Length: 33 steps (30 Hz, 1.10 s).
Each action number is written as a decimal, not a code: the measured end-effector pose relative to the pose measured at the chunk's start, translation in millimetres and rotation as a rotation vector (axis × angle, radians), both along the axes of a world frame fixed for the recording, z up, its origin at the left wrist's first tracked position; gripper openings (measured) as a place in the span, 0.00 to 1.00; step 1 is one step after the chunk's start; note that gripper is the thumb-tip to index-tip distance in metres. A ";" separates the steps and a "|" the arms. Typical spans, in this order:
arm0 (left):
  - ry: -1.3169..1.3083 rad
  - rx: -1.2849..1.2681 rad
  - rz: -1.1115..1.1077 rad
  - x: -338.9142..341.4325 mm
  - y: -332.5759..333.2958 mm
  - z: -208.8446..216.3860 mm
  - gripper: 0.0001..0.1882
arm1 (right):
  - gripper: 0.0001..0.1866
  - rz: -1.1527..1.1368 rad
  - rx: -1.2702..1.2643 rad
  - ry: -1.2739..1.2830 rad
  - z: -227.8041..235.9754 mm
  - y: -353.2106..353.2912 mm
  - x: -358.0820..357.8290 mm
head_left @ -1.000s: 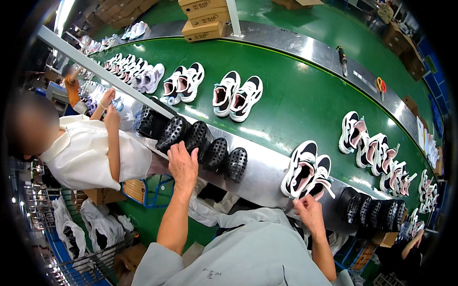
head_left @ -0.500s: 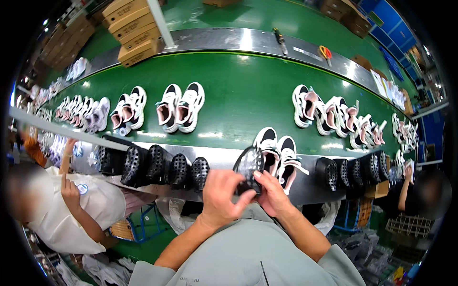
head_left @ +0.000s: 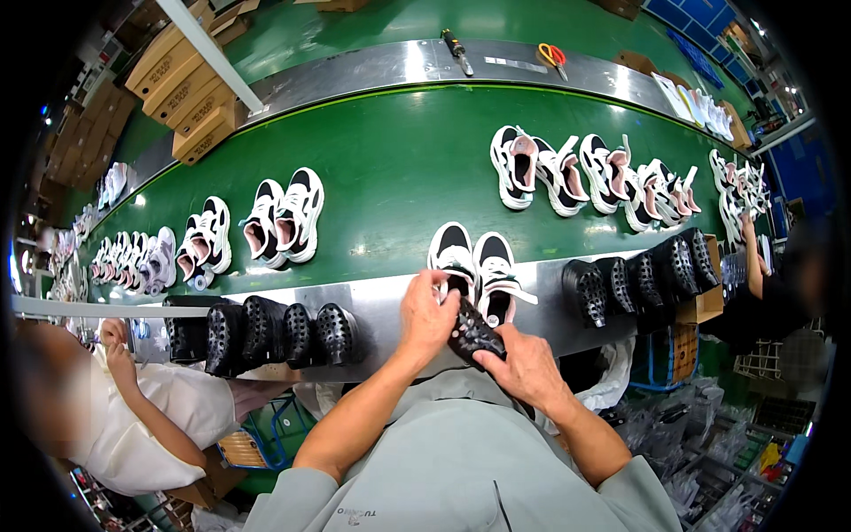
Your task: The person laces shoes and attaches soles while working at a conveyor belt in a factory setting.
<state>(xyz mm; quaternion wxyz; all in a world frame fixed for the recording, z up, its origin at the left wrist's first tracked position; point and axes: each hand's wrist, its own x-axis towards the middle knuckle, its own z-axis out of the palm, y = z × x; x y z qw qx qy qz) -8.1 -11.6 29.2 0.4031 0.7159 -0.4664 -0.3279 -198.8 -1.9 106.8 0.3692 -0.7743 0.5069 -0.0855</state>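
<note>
A pair of white sneakers with black toes and pink lining stands in front of me at the metal edge of the bench. My left hand (head_left: 429,316) is closed at the opening of the left sneaker (head_left: 452,243), its fingertips on the collar. A black perforated plastic shoe insert (head_left: 475,333) lies tilted between my hands, its upper end at that opening. My right hand (head_left: 526,362) grips the insert's lower end, thumb on top. The right sneaker (head_left: 494,257) stands close beside, its strap hanging out to the right. My left palm and the insert's tip are partly hidden.
More black inserts (head_left: 262,332) line the metal edge (head_left: 381,310) on the left, others (head_left: 618,285) on the right. Several sneakers (head_left: 295,216) stand on the green bench (head_left: 381,142). Scissors (head_left: 553,58) and a screwdriver-like tool (head_left: 457,51) lie beyond. Co-workers sit at both sides.
The insert has swung from upright to a slant, its upper end at the left sneaker's opening. My left hand has shifted from the insert to the sneaker's collar. The whole view has turned.
</note>
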 end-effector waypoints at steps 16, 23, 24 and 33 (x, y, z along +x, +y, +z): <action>0.051 0.167 -0.529 70.9 -40.0 -32.1 0.11 | 0.21 0.154 -0.065 0.300 -33.8 -50.8 25.0; 0.193 0.217 -0.616 49.9 -48.7 -30.7 0.13 | 0.15 0.149 -0.432 0.381 -111.2 -20.7 45.9; 0.174 0.248 -0.648 45.6 -52.0 -21.1 0.12 | 0.15 0.120 -0.522 0.343 -124.0 -10.0 50.8; 0.100 0.067 -0.574 56.7 -41.9 -44.6 0.11 | 0.28 -0.159 -0.482 0.150 -123.0 5.8 58.9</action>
